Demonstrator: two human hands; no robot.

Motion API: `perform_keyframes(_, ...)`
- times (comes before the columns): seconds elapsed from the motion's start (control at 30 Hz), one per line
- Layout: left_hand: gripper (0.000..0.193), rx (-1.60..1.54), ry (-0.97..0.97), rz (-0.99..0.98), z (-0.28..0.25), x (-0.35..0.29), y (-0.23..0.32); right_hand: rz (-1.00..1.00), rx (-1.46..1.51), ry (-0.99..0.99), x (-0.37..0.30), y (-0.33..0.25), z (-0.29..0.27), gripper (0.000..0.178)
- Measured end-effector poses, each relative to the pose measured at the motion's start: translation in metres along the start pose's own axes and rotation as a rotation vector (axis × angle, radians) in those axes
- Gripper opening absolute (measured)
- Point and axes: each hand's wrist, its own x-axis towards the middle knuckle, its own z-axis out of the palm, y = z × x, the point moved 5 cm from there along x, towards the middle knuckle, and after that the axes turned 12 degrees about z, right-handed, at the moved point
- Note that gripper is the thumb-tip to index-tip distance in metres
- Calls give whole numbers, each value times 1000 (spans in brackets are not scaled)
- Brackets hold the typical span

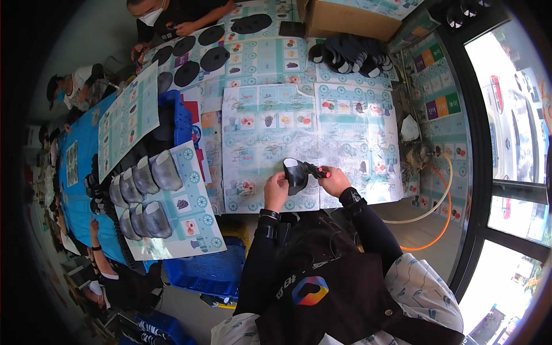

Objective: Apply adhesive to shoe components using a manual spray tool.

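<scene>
At the middle of the near edge of the worktable, you hold the black cupped piece upright, its pale opening facing up. Your left hand is closed on its left wall, fingers pinching the rim side. Your right hand is wrapped around a dark hand tool with red-ended handles; its working end meets or nearly meets the right side of the piece. Whether its jaws are parted cannot be told at this size.

Principal hazard: slippage. Should the tool skid across the curved wall, it would travel toward your left fingers, which lie directly opposite. Second: the piece appears secured from one side only, so uneven pressure from the tool could twist it in your pinch and mar the rim. Third: you are working close to the near edge; a lost grip could send the piece to the floor.

Lesser note: beside the left edge, grey-black moulded pieces stand in two rows on a printed board. A wide swing of your left elbow could knock the board's near corner and disturb them.
</scene>
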Motion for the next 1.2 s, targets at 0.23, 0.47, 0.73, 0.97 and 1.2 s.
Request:
perform_keyframes(0.23,31,-5,9,10,-1,2,-6,-16,-83,-67,-3,-3,8,30)
perform_keyframes(0.47,30,6,20,6,1,-1,-7,-58,-38,-29,0,-13,2,30)
perform_keyframes(0.73,29,10,31,-9,2,-6,-7,-55,-73,-81,-6,0,9,34)
perform_keyframes(0.97,30,-6,43,15,8,1,-10,-8,-42,-87,-3,-5,-7,36)
perform_keyframes(1.2,30,68,71,-38,-27,-7,-23,-100,-52,-128,-7,-25,27,37)
